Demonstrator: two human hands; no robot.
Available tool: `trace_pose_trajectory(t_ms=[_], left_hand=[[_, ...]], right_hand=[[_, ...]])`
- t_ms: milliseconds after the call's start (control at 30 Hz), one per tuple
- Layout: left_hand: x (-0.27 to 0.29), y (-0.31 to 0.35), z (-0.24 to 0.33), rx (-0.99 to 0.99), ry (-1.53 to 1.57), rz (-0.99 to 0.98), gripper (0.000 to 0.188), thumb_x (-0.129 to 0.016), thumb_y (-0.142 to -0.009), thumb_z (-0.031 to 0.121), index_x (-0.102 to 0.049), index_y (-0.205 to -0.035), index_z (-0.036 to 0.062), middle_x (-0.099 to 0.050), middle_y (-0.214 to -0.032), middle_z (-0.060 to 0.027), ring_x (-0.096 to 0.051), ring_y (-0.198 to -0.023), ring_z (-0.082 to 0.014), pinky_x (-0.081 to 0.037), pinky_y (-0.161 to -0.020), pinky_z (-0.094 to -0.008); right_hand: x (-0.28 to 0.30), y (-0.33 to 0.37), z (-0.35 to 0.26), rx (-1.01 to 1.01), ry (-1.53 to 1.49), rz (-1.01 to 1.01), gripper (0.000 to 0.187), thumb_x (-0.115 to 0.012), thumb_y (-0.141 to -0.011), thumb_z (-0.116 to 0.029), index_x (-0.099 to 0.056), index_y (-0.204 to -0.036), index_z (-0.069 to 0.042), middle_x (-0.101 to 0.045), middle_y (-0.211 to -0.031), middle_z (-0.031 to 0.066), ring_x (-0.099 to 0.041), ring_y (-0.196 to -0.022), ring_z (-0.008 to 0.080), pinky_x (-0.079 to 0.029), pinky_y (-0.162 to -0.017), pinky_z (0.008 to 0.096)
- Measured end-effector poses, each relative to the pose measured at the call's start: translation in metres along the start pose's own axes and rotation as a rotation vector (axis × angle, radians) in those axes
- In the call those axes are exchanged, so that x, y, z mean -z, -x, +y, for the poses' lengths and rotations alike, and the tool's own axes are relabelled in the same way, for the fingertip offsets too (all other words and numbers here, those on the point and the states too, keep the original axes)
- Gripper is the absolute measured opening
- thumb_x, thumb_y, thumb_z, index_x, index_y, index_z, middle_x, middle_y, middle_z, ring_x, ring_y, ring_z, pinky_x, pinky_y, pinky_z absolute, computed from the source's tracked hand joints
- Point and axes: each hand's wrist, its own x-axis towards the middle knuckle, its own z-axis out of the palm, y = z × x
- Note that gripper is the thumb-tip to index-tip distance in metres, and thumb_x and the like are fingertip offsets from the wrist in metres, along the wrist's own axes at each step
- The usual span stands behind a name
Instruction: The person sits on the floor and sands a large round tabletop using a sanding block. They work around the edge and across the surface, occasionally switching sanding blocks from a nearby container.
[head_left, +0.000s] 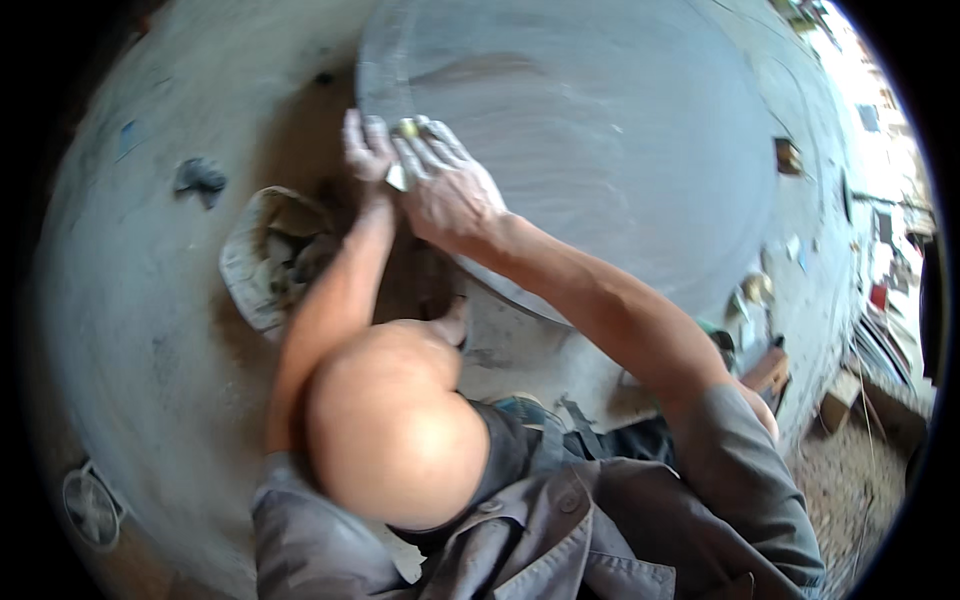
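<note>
A large round grey slab (pixel 640 150) with a dusty, streaked top lies in front of me. My right hand (pixel 452 188), whitened with dust, reaches to its left rim with fingers stretched forward. Under and between these fingers shows a small pale piece, yellowish at the fingertips and white by the thumb; its kind is hard to make out. My left hand (pixel 370 155) is close beside it at the slab's outer edge, fingers up and slightly apart, with nothing visible in it. Whether its palm touches the rim is hidden.
A whitish open sack (pixel 262 255) with lumps inside stands left of the slab. Beyond it lies a dark crumpled rag (pixel 202 178). A small fan (pixel 92 508) is at the lower left. Right of the slab are a small brown box (pixel 788 156) and scattered clutter.
</note>
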Motion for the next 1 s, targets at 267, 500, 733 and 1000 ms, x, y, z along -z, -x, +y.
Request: trace_pose_trajectory(t_ms=[267, 500, 733, 1000], left_hand=[[0.007, 0.004, 0.021, -0.087, -0.095, 0.052, 0.059, -0.048, -0.105, 0.038, -0.045, -0.144, -0.0068, -0.055, -0.139, -0.0293, -0.056, -0.126, -0.0393, -0.044, -0.106, -0.0423], [0.002, -0.012, -0.004, -0.126, -0.174, 0.08, 0.059, -0.048, -0.105, 0.039, -0.046, -0.143, -0.0068, -0.054, -0.14, -0.0297, -0.055, -0.127, -0.0413, -0.044, -0.106, -0.0439], [-0.003, -0.006, 0.004, -0.144, -0.165, 0.101, 0.058, -0.048, -0.104, 0.037, -0.048, -0.141, -0.0073, -0.056, -0.137, -0.0303, -0.056, -0.125, -0.0414, -0.045, -0.105, -0.0436], [0.004, -0.004, -0.003, -0.158, -0.224, 0.075, 0.057, -0.048, -0.105, 0.036, -0.047, -0.141, -0.0082, -0.055, -0.138, -0.031, -0.056, -0.125, -0.0426, -0.045, -0.105, -0.0439]], right_hand=[[0.079, 0.235, 0.008, -0.131, -0.042, -0.319, 0.066, -0.062, -0.082, -0.009, -0.045, -0.143, 0.009, -0.04, -0.154, 0.0268, -0.035, -0.148, 0.0347, -0.019, -0.126, 0.048], [0.044, 0.163, -0.042, -0.175, -0.163, -0.1, 0.069, -0.062, -0.081, -0.009, -0.042, -0.145, 0.008, -0.042, -0.152, 0.0283, -0.035, -0.147, 0.0383, -0.021, -0.125, 0.0482], [0.108, 0.285, 0.012, -0.273, -0.046, -0.289, 0.066, -0.065, -0.081, -0.007, -0.046, -0.142, 0.009, -0.039, -0.153, 0.029, -0.032, -0.147, 0.0428, -0.024, -0.123, 0.0511], [0.068, 0.189, -0.033, -0.183, -0.248, -0.191, 0.064, -0.06, -0.087, -0.015, -0.045, -0.143, 0.011, -0.041, -0.153, 0.0278, -0.037, -0.146, 0.0362, -0.02, -0.125, 0.0465]])
